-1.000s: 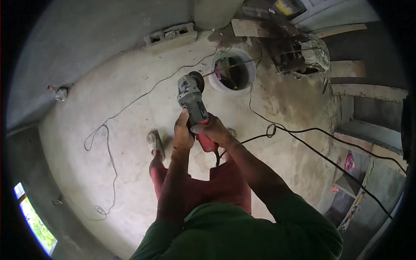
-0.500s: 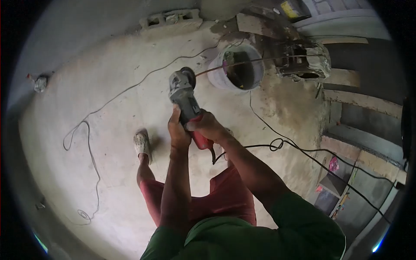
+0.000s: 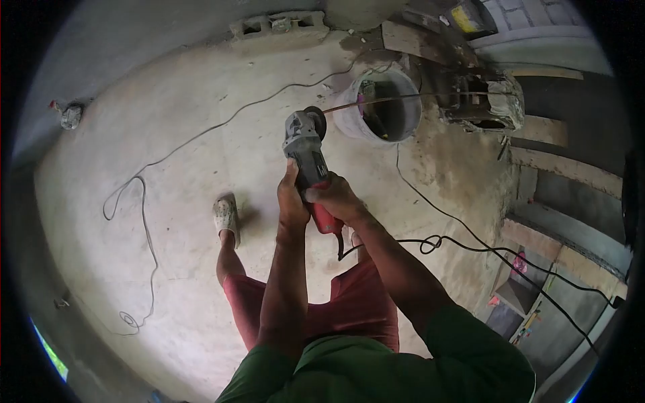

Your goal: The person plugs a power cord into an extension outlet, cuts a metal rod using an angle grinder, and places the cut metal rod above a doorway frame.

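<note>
An angle grinder (image 3: pixel 310 158), grey and black with a red rear handle, is held up in front of me. My left hand (image 3: pixel 293 198) is wrapped round its left side. On the right, my right hand (image 3: pixel 336 199) grips the red handle. The dark disc (image 3: pixel 316 123) is at the left end of a thin rusty rod (image 3: pixel 383 100); whether they touch, I cannot tell. This rod runs over a white bucket (image 3: pixel 347 115) with dark contents and across a crusted, cement-splashed object (image 3: pixel 504 104).
A hollow concrete block (image 3: pixel 279 27) lies by the far wall. A thin wire (image 3: pixel 235 115) loops over the floor at left; black cables (image 3: pixel 463 246) trail to the right. Wooden boards (image 3: pixel 568 168) and shelves (image 3: pixel 517 295) stand at right. A yellow-labelled container (image 3: pixel 467 19) is at the back.
The view has shifted, and my left foot now stands farther left, with the legs wider apart. Both hands still hold the grinder, whose disc remains near the rod's end.
</note>
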`<action>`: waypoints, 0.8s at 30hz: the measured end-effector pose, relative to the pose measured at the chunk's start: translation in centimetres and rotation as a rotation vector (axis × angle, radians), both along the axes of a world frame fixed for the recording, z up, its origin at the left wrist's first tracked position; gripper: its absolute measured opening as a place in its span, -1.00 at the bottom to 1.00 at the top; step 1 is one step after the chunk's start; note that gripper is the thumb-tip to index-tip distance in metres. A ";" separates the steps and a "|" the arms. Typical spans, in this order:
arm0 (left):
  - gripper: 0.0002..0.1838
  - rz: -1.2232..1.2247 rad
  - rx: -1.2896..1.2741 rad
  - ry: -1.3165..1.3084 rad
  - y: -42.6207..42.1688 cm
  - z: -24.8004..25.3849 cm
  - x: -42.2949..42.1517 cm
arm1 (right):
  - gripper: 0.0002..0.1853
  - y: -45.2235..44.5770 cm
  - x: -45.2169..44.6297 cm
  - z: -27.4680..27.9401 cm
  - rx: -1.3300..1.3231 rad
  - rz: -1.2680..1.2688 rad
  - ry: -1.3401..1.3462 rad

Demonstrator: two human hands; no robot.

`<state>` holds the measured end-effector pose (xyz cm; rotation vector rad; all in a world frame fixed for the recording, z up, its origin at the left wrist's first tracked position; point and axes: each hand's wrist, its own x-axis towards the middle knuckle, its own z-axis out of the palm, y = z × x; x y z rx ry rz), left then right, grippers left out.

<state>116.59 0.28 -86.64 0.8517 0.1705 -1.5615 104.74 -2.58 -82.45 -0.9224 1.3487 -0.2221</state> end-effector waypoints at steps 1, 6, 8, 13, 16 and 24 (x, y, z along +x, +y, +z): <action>-0.45 0.004 0.004 -0.003 -0.2 0.3 0.3 | -0.46 0.1 0.2 -0.3 0.004 0.004 -0.003; -0.47 -0.019 0.015 0.017 -0.2 0.5 1.6 | -0.52 -0.2 1.5 0.4 -0.012 0.044 0.030; -0.47 -0.069 0.014 0.005 0.1 0.9 2.1 | -0.54 -0.6 0.9 1.0 0.053 0.000 -0.099; -0.44 -0.124 0.026 -0.086 0.3 1.5 1.8 | -0.60 -1.2 1.2 2.7 0.214 -0.112 -0.209; -0.41 -0.072 0.030 -0.078 -0.2 2.2 1.8 | -0.55 -1.8 1.4 2.8 0.159 -0.028 -0.155; -0.38 0.008 0.051 -0.131 -1.2 4.2 2.0 | -0.46 -1.6 2.2 2.9 0.041 0.086 -0.006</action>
